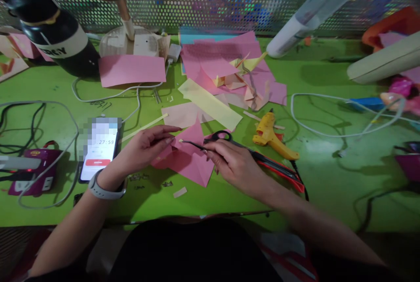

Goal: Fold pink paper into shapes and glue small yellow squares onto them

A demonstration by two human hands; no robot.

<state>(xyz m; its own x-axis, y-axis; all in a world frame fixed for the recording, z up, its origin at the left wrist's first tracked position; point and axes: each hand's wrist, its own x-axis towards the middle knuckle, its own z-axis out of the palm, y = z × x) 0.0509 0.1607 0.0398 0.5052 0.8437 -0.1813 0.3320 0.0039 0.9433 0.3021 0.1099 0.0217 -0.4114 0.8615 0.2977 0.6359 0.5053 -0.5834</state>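
My right hand (226, 159) grips dark, fine-tipped tweezers (195, 144), with a tiny pale yellow bit (180, 141) at their tip. Under the tips lies creased pink paper (193, 164) with pointed corners. Left of it, my left hand (151, 144) has thumb and fingers drawn together over the paper's edge; what they pinch, if anything, is too small to name. Black-handled scissors (222, 135) lie just beyond my right hand, partly covered by it. To the right rest a yellow glue gun (274, 135) and a red-and-black long-handled tool (278, 170).
A phone (100, 148) with a running timer lies beside my left forearm. Behind are yellow paper (213, 105), stacked pink sheets (226, 59), a fan base (131, 41) and a black bottle (62, 37). White cable (315, 131) loops at right. A purple power strip (36, 170) sits left.
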